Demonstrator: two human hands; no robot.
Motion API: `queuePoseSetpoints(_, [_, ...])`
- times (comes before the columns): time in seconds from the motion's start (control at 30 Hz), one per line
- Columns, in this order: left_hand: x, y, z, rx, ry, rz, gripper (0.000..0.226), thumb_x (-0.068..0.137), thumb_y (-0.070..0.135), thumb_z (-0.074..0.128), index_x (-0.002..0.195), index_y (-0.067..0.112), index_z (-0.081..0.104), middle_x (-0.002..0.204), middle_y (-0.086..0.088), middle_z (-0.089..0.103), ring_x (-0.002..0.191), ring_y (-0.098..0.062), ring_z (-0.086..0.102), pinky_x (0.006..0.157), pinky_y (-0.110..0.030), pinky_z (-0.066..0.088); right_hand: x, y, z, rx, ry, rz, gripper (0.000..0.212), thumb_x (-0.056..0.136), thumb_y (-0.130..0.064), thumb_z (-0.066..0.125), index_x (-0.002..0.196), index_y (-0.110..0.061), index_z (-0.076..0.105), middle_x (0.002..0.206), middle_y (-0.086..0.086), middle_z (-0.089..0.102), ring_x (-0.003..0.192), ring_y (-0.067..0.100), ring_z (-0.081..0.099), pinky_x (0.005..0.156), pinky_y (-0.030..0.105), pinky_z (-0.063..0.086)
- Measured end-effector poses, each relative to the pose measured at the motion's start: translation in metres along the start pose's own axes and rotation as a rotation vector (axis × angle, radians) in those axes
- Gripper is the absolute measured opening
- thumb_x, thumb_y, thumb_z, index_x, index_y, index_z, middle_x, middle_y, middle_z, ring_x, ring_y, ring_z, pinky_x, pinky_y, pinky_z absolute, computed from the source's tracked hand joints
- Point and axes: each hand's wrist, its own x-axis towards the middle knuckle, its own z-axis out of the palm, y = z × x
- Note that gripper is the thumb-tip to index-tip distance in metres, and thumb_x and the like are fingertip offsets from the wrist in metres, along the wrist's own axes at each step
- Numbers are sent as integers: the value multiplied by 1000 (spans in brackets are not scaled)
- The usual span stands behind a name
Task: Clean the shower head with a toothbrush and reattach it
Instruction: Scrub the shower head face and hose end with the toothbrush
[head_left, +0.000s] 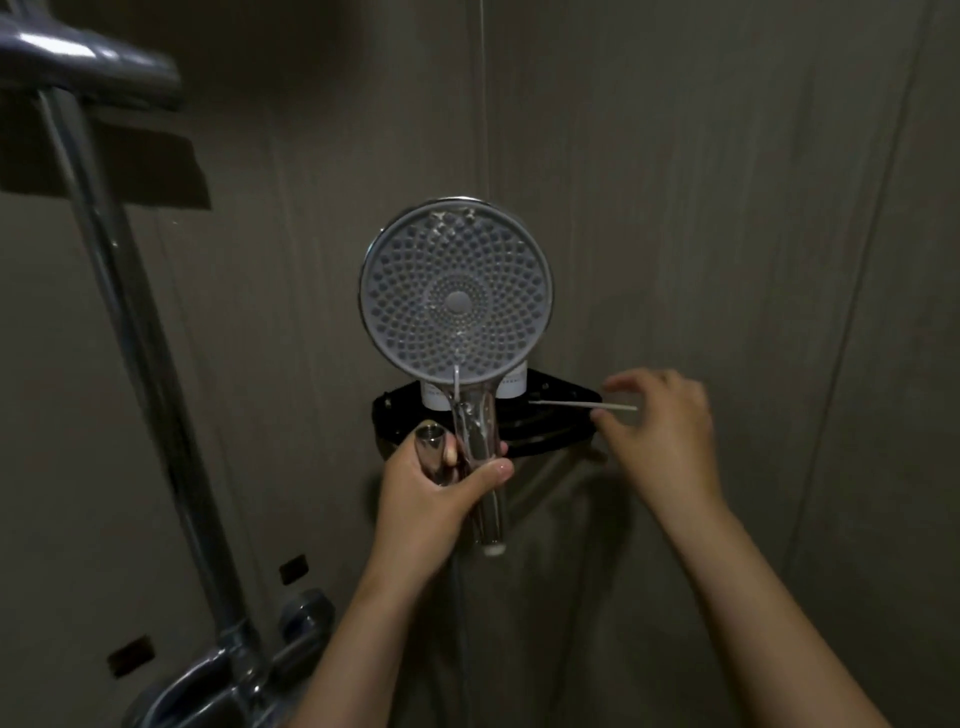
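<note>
One round shower head (457, 291), chrome-rimmed with a grey face of many small nozzles, stood upright directly above the left hand (431, 493). Its face was wet, and water ran down its chrome handle. The left hand clenched that handle together with one chrome hose connector (431, 441). One thin white toothbrush (566, 402) lay on one black corner shelf (545, 436) between the two hands. The right hand (660, 426) had its thumb at the handle's end and forefinger raised; whether it gripped was unclear. Two white containers (511, 387) stood behind the head.
</note>
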Motion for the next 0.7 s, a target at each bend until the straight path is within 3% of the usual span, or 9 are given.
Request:
queuePoseSetpoints(0.13, [14, -19, 10, -10, 14, -48, 47, 70, -6, 75, 58, 38, 63, 79, -9, 73, 92, -26, 71, 90, -55, 51, 27, 35, 22, -25, -66, 82, 28, 78, -20, 70, 105, -15, 65, 109, 15, 58, 108, 33, 48, 83, 32, 37])
queuePoseSetpoints(0.33, [25, -32, 19, 22, 13, -65, 39, 69, -4, 77, 58, 28, 59, 76, -9, 72, 88, -24, 72, 87, -49, 55, 41, 53, 50, 44, -161, 158, 32, 77, -21, 73, 106, -11, 63, 106, 17, 61, 98, 33, 59, 80, 34, 45])
queuePoseSetpoints(0.5, [31, -41, 25, 31, 13, -70, 45, 70, -4, 77, 56, 36, 59, 71, -4, 70, 90, -27, 71, 88, -52, 53, 41, 52, 69, 163, -117, 173, 22, 82, -16, 68, 101, -8, 63, 100, 15, 66, 92, 28, 62, 75, 29, 43])
queuePoseSetpoints(0.6, [33, -42, 27, 32, 31, -85, 41, 70, -4, 77, 58, 33, 62, 80, -9, 73, 88, -24, 72, 87, -47, 55, 42, 52, 72, 212, -87, 201, 14, 86, -14, 63, 98, -7, 64, 96, 13, 67, 84, 21, 59, 71, 23, 38])
queuePoseSetpoints(0.7, [34, -43, 28, 13, 52, -89, 41, 70, -5, 76, 58, 31, 64, 81, -12, 73, 87, -25, 72, 87, -48, 55, 43, 53, 73, 200, -71, 215, 12, 88, -18, 61, 95, -9, 65, 91, 13, 68, 82, 25, 62, 68, 24, 37])
